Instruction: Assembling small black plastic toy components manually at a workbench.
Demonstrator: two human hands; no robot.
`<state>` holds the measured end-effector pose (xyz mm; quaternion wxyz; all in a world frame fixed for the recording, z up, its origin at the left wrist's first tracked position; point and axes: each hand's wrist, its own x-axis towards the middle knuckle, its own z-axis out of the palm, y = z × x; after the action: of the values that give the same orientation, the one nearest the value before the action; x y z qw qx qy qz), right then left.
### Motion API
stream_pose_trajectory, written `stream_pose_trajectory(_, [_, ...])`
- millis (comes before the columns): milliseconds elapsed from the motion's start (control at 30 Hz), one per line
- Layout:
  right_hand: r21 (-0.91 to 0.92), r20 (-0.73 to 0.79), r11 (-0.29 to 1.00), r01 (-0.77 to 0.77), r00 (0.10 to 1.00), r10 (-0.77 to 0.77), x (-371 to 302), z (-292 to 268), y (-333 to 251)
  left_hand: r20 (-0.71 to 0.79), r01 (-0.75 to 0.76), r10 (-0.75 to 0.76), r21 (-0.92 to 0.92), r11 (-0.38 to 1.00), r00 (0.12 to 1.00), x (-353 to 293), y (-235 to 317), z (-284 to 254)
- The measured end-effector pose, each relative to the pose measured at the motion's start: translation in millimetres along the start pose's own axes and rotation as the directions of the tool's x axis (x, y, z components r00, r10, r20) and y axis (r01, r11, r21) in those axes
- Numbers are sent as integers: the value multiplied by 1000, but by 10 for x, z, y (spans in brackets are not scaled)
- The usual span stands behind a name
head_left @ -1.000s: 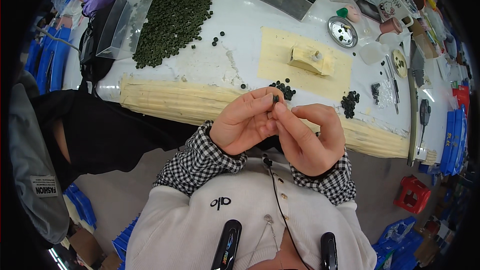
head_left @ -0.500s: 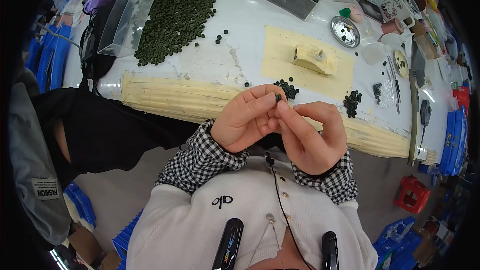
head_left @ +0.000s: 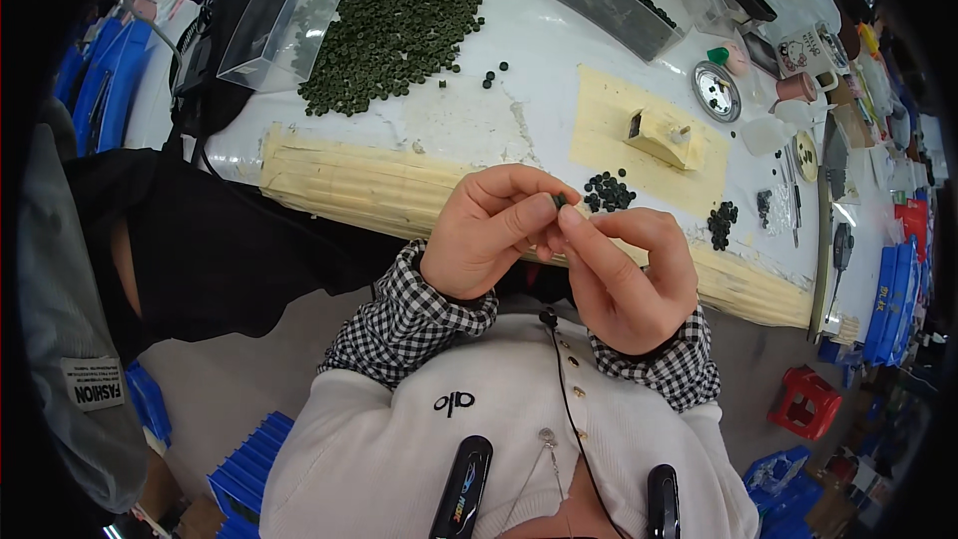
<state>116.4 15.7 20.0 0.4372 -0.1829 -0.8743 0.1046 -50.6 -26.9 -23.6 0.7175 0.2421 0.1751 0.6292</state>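
Note:
My left hand [head_left: 484,235] pinches a small dark green round piece [head_left: 559,201] between thumb and forefinger, just above the table's front edge. My right hand [head_left: 634,284] meets it there, its thumb and forefinger closed at the same piece. The fingers hide most of the piece, so its details do not show. Just beyond my fingertips lies a small cluster of similar dark round pieces [head_left: 608,193]. A second cluster [head_left: 721,226] sits farther right, near the table edge.
A large heap of dark green pieces [head_left: 399,25] spreads at the back left beside a transparent bin [head_left: 289,25]. A cream block with a peg [head_left: 664,137] stands on a yellow sheet [head_left: 604,105]. Yellow padding [head_left: 349,178] lines the front edge. A round metal dish [head_left: 716,92] is at right.
The view has shifted, so the table's things appear farther right. Both hands stay together at the small green piece, with little visible change in their grip.

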Motion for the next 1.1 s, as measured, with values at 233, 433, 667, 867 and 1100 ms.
stream_pose_trajectory(233, [27,-24,995,-100,995,101,-15,39,-32,-63,-157,177,240,958,982,-22,-4,-2])
stream_pose_trajectory(433, [163,-9,959,-230,972,235,-45,23,-22,49,-391,453,594,703,890,-6,-46,-6])
stream_pose_trajectory(667, [275,38,911,-307,950,309,-77,-2,23,107,-414,532,761,500,840,0,-41,72])
stream_pose_trajectory(867, [291,37,901,-322,945,325,-99,-3,37,81,-376,542,805,459,836,-1,-58,100])
stream_pose_trajectory(1100, [295,29,893,-339,938,346,-109,-7,52,92,-352,527,837,419,845,11,-61,121])
